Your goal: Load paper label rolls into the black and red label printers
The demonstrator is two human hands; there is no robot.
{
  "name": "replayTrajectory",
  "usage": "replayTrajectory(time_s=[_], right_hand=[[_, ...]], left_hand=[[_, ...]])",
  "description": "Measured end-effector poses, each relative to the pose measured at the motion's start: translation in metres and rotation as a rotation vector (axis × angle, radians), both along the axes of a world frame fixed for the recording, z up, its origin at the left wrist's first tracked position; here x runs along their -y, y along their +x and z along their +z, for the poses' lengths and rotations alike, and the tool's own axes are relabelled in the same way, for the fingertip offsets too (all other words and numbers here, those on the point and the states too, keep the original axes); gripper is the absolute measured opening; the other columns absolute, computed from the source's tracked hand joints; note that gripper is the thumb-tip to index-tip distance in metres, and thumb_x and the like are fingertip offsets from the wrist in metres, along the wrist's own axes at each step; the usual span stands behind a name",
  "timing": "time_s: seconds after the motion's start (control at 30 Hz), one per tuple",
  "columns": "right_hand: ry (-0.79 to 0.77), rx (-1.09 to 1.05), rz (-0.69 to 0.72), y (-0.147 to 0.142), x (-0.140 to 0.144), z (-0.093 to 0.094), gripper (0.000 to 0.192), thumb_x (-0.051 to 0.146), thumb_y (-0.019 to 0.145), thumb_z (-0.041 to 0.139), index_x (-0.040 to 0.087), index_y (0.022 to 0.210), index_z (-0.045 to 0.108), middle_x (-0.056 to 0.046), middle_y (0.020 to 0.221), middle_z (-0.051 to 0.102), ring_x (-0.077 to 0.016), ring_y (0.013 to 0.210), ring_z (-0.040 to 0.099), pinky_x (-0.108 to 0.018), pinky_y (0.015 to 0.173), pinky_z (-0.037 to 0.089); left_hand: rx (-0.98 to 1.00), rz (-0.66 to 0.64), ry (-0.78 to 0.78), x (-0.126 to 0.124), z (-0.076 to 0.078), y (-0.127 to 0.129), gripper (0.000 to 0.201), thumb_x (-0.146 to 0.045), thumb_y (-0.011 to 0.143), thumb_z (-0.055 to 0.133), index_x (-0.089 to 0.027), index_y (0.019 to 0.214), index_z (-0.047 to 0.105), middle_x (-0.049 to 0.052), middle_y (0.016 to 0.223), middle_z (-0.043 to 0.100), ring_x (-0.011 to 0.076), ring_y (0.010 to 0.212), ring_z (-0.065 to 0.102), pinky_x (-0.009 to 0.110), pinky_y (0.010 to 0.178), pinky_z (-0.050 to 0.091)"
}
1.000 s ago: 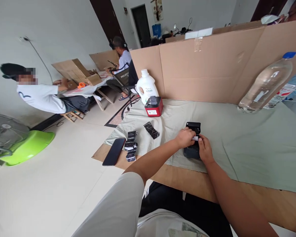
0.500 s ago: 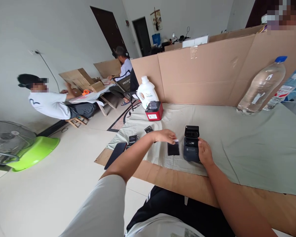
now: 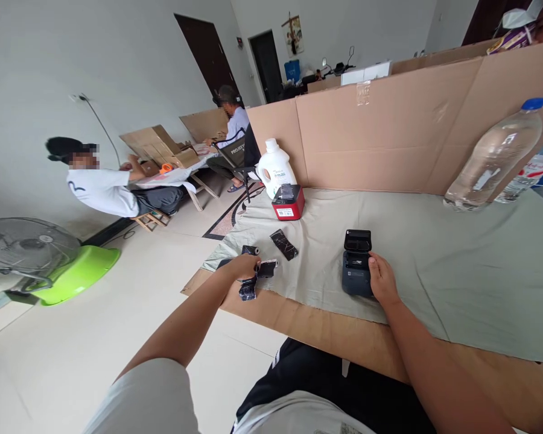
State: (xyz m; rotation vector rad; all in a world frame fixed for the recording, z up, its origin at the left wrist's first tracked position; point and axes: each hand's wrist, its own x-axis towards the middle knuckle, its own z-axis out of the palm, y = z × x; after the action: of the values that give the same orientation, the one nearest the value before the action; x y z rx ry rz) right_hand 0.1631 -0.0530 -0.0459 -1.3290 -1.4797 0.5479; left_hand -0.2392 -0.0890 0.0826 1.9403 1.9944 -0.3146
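My left hand (image 3: 245, 266) is at the table's left end, its fingers closed on a dark strip of labels (image 3: 266, 269) with a whitish edge. Another dark strip (image 3: 248, 291) hangs below that hand, and a small dark roll (image 3: 250, 249) lies just beyond it. My right hand (image 3: 382, 279) grips the right side of a small black label printer (image 3: 356, 276), thumb on top and the other fingers mostly hidden. The printer's lid (image 3: 358, 240) stands raised. Between the hands, farther back, lies a flat dark piece with light lines (image 3: 284, 244).
A red and black box-shaped device (image 3: 288, 205) stands before a white jug (image 3: 276, 166). A cardboard wall (image 3: 380, 138) closes the back. Large water bottles (image 3: 493, 160) stand at the right. Two people sit at another table; a fan (image 3: 29, 244) stands left.
My left hand has moved left with the dark strip, from beside the printer to the roll at the table's left end. My right hand stays on the printer. The view has shifted slightly.
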Motion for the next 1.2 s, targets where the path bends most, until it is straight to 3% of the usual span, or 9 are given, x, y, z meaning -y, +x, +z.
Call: replayTrajectory(time_s=[0.1,0.2,0.33,0.43,0.57,0.73,0.87,1.03,1.2], right_hand=[[0.001,0.002,-0.006,0.000,-0.001,-0.001,0.067,0.070,0.091,0.029,0.019,0.114,0.066,-0.014,0.118,0.067,-0.0285,0.113,0.058,-0.053,0.103,0.041],[0.001,-0.003,-0.008,0.000,-0.001,0.000,0.066,0.069,0.091,0.030,0.019,0.113,0.066,-0.014,0.118,0.067,-0.0288,0.112,0.059,-0.053,0.103,0.042],[-0.011,-0.010,-0.009,-0.002,-0.001,0.002,0.061,0.067,0.090,0.034,0.019,0.113,0.065,-0.014,0.117,0.067,-0.0285,0.111,0.059,-0.053,0.102,0.043],[-0.061,0.008,-0.017,-0.003,0.000,0.003,0.058,0.065,0.085,0.047,0.018,0.116,0.064,-0.014,0.118,0.067,-0.0303,0.111,0.059,-0.054,0.100,0.044],[-0.109,-0.014,-0.012,-0.001,0.001,0.003,0.059,0.059,0.077,0.060,0.018,0.119,0.062,-0.015,0.119,0.066,-0.0317,0.111,0.059,-0.055,0.098,0.044],[-0.122,-0.172,0.043,0.003,0.002,0.001,0.047,0.046,0.086,0.047,0.019,0.123,0.057,-0.013,0.122,0.065,-0.0275,0.114,0.060,-0.052,0.102,0.045],[-0.118,-0.257,0.029,0.004,0.000,-0.001,0.039,0.037,0.088,0.040,0.024,0.119,0.059,-0.009,0.121,0.067,-0.0237,0.114,0.061,-0.048,0.103,0.046],[-0.161,-0.195,0.003,0.004,0.000,0.003,0.040,0.040,0.087,0.042,0.021,0.116,0.062,-0.010,0.117,0.068,-0.0272,0.111,0.061,-0.052,0.102,0.045],[-0.161,-0.129,0.003,0.004,0.003,0.009,0.041,0.044,0.088,0.042,0.022,0.114,0.062,-0.010,0.113,0.069,-0.0273,0.106,0.061,-0.049,0.096,0.047]], left_hand=[[-0.088,-0.002,-0.023,0.005,0.004,0.001,0.031,-0.005,0.052,0.064,-0.017,0.080,0.067,0.010,0.088,0.068,0.0311,0.102,0.057,0.032,0.081,0.042],[-0.082,-0.048,-0.171,0.012,0.019,0.012,0.026,-0.006,0.047,0.065,-0.018,0.070,0.068,0.004,0.072,0.065,0.0257,0.083,0.060,0.029,0.072,0.043],[0.334,-0.290,-0.559,0.021,0.053,0.049,0.036,-0.016,0.054,0.066,-0.021,0.089,0.074,-0.001,0.072,0.066,0.0187,0.070,0.060,0.024,0.063,0.044],[0.682,-0.489,-0.577,0.015,0.067,0.097,0.042,-0.018,0.064,0.065,-0.021,0.105,0.072,0.000,0.084,0.069,0.0165,0.076,0.060,0.024,0.070,0.046],[0.981,-0.480,-0.214,-0.019,0.043,0.174,0.033,-0.018,0.071,0.061,-0.017,0.104,0.063,0.003,0.097,0.066,0.0147,0.086,0.060,0.025,0.078,0.047],[0.710,-0.462,0.162,-0.060,-0.006,0.239,0.027,-0.013,0.073,0.060,-0.018,0.099,0.058,0.002,0.094,0.066,0.0157,0.085,0.061,0.028,0.080,0.049],[0.491,-0.523,0.228,-0.066,-0.023,0.248,0.028,-0.014,0.078,0.061,-0.020,0.105,0.063,0.003,0.104,0.071,0.0183,0.095,0.065,0.032,0.094,0.046],[0.505,-0.495,0.230,-0.067,-0.030,0.246,0.024,-0.019,0.082,0.066,-0.023,0.105,0.070,0.001,0.105,0.073,0.0170,0.096,0.066,0.030,0.095,0.047],[0.510,-0.469,0.413,-0.060,-0.042,0.243,0.018,-0.026,0.088,0.061,-0.024,0.099,0.074,0.005,0.120,0.065,0.0244,0.120,0.050,0.042,0.107,0.038]])
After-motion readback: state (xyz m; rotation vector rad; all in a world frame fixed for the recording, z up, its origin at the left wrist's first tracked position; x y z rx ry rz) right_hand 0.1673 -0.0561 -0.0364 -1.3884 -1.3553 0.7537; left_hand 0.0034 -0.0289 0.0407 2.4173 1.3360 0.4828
